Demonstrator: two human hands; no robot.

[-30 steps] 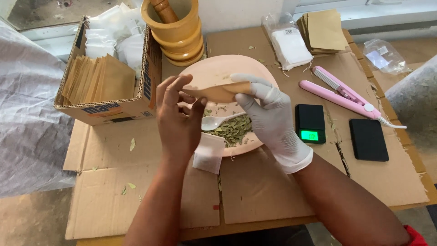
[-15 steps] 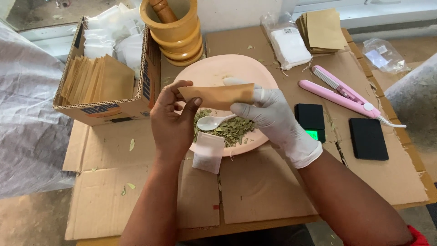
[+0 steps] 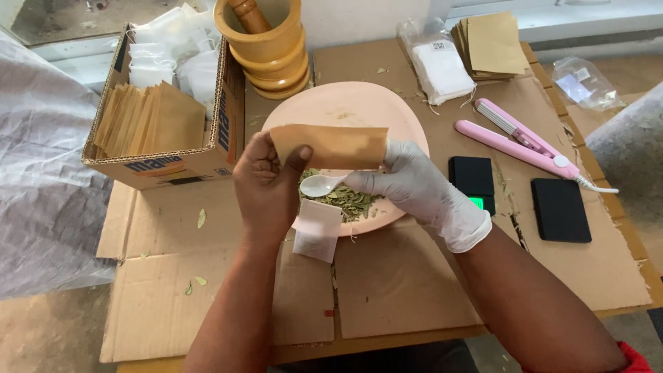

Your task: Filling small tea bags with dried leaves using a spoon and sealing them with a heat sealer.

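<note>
Paper pouch [image 3: 330,146] lies lengthwise left to right above the pink plate [image 3: 349,110], clear of its rim. Left hand [image 3: 266,186] pinches one end; gloved right hand [image 3: 414,183] grips the other, also holding a white spoon [image 3: 319,184].

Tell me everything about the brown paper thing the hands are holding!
The brown paper envelope is flat, plain and rectangular, and looks like kraft paper. It is held level, long side across, above the pink plate of dried green leaves. The bare left hand pinches its left end with the thumb on its front, and the white-gloved right hand grips its right end. Nothing else touches it.
</note>
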